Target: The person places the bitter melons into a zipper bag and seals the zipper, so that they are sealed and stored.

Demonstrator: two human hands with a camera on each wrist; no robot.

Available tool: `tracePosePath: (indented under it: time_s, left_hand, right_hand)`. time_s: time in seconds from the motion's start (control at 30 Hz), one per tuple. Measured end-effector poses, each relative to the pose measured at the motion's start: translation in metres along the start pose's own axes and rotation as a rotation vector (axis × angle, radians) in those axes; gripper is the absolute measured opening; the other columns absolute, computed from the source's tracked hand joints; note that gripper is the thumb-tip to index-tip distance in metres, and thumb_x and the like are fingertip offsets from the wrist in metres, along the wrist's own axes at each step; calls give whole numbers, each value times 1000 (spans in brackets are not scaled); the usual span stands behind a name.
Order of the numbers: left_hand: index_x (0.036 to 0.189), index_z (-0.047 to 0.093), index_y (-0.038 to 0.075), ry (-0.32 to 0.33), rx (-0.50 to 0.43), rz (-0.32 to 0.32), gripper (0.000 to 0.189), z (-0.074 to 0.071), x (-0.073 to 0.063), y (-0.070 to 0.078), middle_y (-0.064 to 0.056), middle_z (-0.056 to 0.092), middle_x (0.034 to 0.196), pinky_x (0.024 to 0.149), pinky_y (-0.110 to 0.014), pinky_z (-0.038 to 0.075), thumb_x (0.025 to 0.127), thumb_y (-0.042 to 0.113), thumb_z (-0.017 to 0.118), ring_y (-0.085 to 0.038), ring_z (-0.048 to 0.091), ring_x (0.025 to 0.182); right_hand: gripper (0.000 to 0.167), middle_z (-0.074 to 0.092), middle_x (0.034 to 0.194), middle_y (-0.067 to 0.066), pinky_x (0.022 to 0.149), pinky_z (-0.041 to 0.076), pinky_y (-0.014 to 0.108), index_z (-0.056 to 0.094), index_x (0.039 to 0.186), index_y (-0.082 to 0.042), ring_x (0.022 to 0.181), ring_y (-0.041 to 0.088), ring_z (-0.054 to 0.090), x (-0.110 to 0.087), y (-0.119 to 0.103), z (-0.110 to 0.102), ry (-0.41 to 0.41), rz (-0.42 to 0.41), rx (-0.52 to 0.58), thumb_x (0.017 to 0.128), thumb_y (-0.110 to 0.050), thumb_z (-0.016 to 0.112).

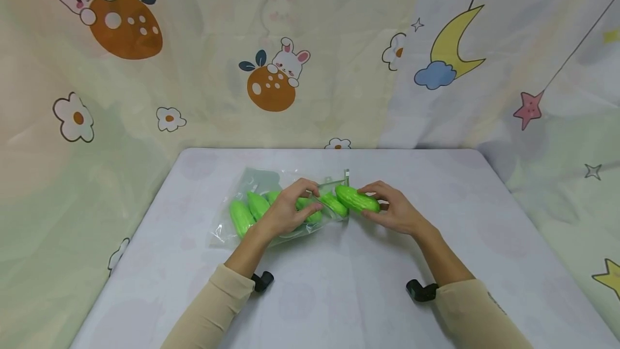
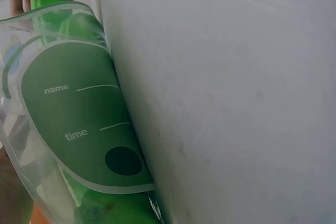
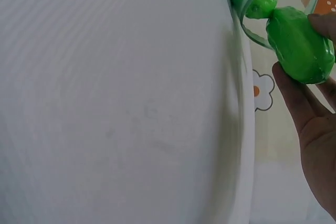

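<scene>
A clear zip bag (image 1: pixel 220 236) lies on its side with its mouth towards the right. My left hand (image 1: pixel 286 211) pinches the bag by its upper edge near the mouth. Several green cucumbers (image 1: pixel 241 218) are inside, one of them (image 1: pixel 334 204) just within the opening. In my right hand (image 1: pixel 398 211), thumb and fingers grip another bumpy green cucumber (image 1: pixel 356 199), its far end right at the mouth. The right wrist view shows this cucumber (image 3: pixel 299 45) end-on to the bag's open rim. A green label (image 2: pixel 79 108) with "name" and "time" fills the left wrist view.
The bag rests on a table (image 1: pixel 339 295) with a white cloth. Behind the table's far edge hangs a printed curtain (image 1: pixel 213 79) with rabbits, flowers and a moon. A small black camera (image 1: pixel 421 291) sits on the right wrist, another (image 1: pixel 263 281) on the left.
</scene>
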State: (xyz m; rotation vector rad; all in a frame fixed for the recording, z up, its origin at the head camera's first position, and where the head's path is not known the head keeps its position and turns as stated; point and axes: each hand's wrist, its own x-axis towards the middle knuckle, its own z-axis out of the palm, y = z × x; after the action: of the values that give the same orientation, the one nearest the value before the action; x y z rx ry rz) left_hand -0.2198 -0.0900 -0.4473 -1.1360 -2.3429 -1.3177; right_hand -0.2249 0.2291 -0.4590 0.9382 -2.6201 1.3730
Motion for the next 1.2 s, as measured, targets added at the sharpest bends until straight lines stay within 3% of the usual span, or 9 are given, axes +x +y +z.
tracePosePath:
  time_s: [0.1, 0.37, 0.5, 0.73, 1.0, 1.2]
  left_hand:
    - [113, 58, 4, -2, -2, 16, 27, 2, 1, 0, -17, 65, 116, 98, -40, 58, 94, 10, 76, -26, 65, 115]
    - [113, 58, 2, -6, 12, 16, 27, 1, 2, 2, -16, 64, 117, 99, -35, 57, 94, 11, 76, -29, 63, 119]
    - [112, 59, 1, 3, 2, 28, 27, 2, 4, 3, -17, 65, 116, 100, -34, 57, 94, 10, 76, -31, 62, 121]
    - [113, 60, 4, -6, -5, -6, 27, 2, 5, 4, -14, 65, 122, 101, -32, 56, 94, 13, 77, -28, 61, 124]
    - [113, 60, 2, -12, -15, -13, 28, 1, 6, 4, -13, 65, 123, 103, -32, 55, 94, 14, 76, -26, 60, 127]
    - [113, 60, 2, -18, -2, -10, 28, 2, 7, 5, -13, 64, 123, 103, -31, 55, 95, 15, 76, -23, 61, 124]
  right_hand:
    - [45, 65, 128, 16, 86, 61, 53, 64, 129, -4, 107, 38, 67, 1, -6, 1, 8, 1, -1, 87, -2, 81]
    - [38, 64, 125, 23, 80, 62, 55, 66, 123, 4, 102, 39, 66, 6, -40, -1, -19, -16, 2, 87, 3, 78]
    - [44, 58, 126, 20, 83, 62, 58, 66, 127, 1, 106, 41, 65, 9, -31, 5, -28, 9, 48, 85, 3, 80]
    - [51, 59, 130, 12, 86, 63, 48, 65, 131, -10, 110, 37, 67, 14, -8, 11, -57, -11, 50, 85, -3, 84]
    - [50, 66, 130, 4, 86, 63, 46, 65, 130, -15, 113, 29, 67, 20, -7, 11, -39, -42, -11, 85, -11, 86]
    - [48, 66, 127, 8, 84, 64, 41, 66, 128, -10, 110, 30, 67, 22, -9, 16, -20, -35, -45, 85, -8, 85]
